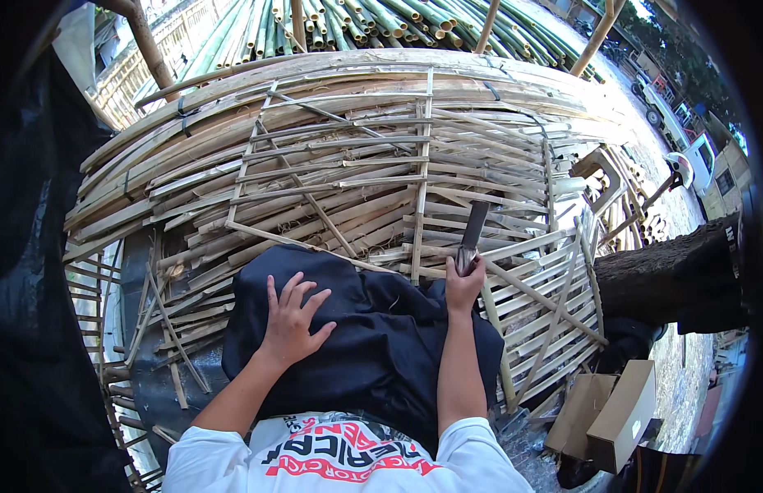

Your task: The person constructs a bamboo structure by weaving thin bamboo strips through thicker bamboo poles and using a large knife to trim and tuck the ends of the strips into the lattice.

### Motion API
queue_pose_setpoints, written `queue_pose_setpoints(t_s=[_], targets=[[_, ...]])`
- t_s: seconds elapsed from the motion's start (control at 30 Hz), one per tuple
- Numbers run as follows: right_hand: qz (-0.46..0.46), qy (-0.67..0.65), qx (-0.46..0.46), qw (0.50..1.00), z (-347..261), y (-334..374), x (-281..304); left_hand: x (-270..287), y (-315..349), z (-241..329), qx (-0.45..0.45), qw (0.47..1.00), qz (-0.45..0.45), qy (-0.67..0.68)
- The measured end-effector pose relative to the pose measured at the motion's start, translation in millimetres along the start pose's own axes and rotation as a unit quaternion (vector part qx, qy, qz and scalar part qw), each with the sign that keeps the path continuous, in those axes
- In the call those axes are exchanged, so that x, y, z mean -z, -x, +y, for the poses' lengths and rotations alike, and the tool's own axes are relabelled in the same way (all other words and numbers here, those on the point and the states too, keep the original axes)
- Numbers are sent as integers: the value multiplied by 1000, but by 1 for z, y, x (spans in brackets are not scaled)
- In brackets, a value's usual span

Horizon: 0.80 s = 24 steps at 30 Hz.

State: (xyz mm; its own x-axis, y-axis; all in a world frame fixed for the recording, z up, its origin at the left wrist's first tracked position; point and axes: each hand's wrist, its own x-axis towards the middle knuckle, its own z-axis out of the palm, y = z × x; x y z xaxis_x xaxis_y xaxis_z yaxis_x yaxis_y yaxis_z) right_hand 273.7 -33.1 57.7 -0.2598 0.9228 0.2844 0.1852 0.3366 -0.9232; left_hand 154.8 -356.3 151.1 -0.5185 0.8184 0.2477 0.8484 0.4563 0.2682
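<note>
My right hand (463,289) is closed around the lower end of a knife-like tool with a broad, dark, straight blade (477,223). Its blade points up and away from me, over the bamboo slats; the grip is mostly hidden in my fingers. Over my lap lies a dark cloth (373,337), draped across both legs. My left hand (292,324) is above its left part, fingers spread and holding nothing. Whether that hand touches the cloth I cannot tell. Just beyond my knees, a bamboo lattice frame (424,156) rests on a pile of split bamboo strips (209,205).
Another slatted bamboo panel (546,312) leans at my right. Past it stand an open cardboard box (624,415) and a thick log (669,275). Green bamboo poles (357,25) are stacked at the back. A black sheet (44,246) hangs at the left.
</note>
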Motion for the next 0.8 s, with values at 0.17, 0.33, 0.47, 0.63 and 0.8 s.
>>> queue_pose_setpoints(t_s=[0.17,0.33,0.47,0.63,0.8], targets=[[-7,-58,133,989,-26,5,44,24,118,-21,-23,998,-54,28],[-99,-5,101,990,-106,51,135,8,191,-40,-2,996,17,92],[-345,217,55,911,-141,122,189,-21,229,-45,16,992,79,100],[-276,283,237,888,-108,197,212,-30,224,-64,-17,988,57,139],[-269,278,151,910,-97,212,241,13,226,-55,-64,983,30,171]])
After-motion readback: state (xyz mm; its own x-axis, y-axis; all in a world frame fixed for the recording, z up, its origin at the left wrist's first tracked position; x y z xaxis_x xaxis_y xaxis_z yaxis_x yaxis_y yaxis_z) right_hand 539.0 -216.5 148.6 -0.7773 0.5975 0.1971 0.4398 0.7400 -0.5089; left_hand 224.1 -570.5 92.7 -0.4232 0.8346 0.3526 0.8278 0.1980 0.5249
